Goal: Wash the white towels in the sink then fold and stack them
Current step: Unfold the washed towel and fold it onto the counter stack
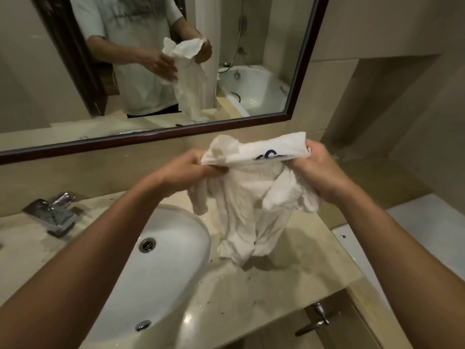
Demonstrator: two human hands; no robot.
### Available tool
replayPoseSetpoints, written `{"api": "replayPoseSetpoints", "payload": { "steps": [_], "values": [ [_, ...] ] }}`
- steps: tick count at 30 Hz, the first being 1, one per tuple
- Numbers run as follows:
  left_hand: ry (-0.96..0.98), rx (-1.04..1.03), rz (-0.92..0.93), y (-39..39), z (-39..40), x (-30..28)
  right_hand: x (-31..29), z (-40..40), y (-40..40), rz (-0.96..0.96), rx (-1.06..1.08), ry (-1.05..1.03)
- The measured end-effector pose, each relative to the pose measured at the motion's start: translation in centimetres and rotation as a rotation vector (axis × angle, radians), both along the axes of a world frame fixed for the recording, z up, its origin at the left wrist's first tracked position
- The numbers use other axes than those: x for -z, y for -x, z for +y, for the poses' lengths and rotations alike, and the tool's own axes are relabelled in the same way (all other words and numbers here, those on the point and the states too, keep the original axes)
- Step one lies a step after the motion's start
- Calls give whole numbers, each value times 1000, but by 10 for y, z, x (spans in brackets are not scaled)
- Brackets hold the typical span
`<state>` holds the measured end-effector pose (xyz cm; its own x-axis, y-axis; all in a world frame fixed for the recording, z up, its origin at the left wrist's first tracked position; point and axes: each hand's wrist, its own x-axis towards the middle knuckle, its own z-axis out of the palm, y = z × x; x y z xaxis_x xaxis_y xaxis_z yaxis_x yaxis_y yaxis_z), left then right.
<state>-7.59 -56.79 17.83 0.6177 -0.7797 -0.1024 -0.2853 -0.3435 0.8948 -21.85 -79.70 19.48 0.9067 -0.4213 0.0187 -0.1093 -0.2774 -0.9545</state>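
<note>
A crumpled white towel (251, 212) with a dark blue mark near its top edge hangs between my hands, its lower end touching the beige counter (266, 293) right of the sink (161, 263). My left hand (193, 167) grips the towel's upper left edge. My right hand (314, 170) grips the upper right corner. The white oval sink basin holds no towel.
A chrome faucet (54, 215) stands at the left behind the sink. A dark-framed mirror (161, 66) fills the wall ahead and reflects a bathtub. A metal door handle (317, 321) sits below the counter's front right. A white surface (412, 238) lies at the right.
</note>
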Motion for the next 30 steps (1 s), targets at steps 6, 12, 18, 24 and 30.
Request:
{"api": "replayPoseSetpoints", "payload": {
  "steps": [6, 12, 18, 24, 30],
  "values": [
    [388, -261, -301, 9, -28, -51, -57, 1, -14, -415, 214, 157],
    [324, -242, -442, 9, -20, -66, -71, 4, 1, -429, 191, 243],
    [-85, 6, -40, 26, 6, -5, -12, 6, 27, 187, -55, 85],
    [-311, 133, 306, 52, 30, 83, 80, 2, 48, 607, -350, -107],
    [-140, -42, 345, 89, 40, 170, 149, 8, 62, 714, -376, -148]
  ]
}}
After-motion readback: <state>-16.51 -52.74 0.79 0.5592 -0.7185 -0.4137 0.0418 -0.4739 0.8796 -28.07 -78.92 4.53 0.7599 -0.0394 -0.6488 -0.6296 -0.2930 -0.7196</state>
